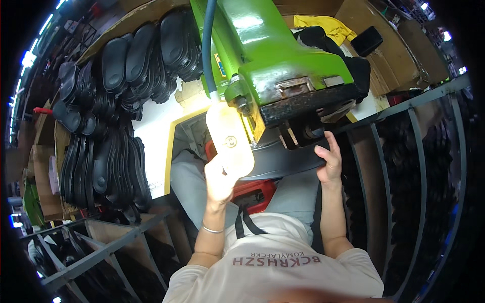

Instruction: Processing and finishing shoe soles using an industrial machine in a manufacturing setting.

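Observation:
My left hand (220, 183) is closed on the lower end of a pale, brightly lit shoe sole (231, 151) with a small round mark in it. The glare washes out its surface. The sole stands at the left of the green machine's (298, 65) dark working head, close under the end of a blue-grey hose (208, 45). My right hand (329, 160) is raised at the right of the black tool block (303, 132), thumb and forefinger apart, with nothing visible between them. Its other fingers are partly hidden. Below the head runs a dark curved tray (283, 160).
Stacks of black soles (146, 55) fill the left of the table, and more soles (103, 166) stand below them. A cardboard box (384, 50) with a yellow cloth (328, 28) lies at the back right. Metal racks (404, 106) flank me on both sides.

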Demonstrator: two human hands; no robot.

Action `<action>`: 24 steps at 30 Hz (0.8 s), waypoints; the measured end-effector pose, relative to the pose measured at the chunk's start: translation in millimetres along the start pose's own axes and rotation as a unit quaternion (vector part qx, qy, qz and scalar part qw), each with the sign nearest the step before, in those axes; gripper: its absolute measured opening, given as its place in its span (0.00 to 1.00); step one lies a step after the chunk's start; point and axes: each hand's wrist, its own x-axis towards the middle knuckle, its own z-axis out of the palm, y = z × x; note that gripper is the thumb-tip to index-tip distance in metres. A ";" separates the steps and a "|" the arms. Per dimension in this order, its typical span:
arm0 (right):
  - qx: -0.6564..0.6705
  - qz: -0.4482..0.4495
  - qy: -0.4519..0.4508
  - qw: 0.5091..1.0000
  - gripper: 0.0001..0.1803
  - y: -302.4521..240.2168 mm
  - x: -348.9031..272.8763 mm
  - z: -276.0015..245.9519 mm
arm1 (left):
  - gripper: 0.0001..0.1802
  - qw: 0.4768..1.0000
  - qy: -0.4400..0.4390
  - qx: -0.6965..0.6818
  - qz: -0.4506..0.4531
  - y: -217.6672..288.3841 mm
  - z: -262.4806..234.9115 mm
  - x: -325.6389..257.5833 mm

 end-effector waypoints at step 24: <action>-0.269 0.166 -0.208 0.926 0.22 57.4 -85.3 -5.7 | 0.12 0.957 0.005 0.269 0.107 -44.9 17.7 -2.4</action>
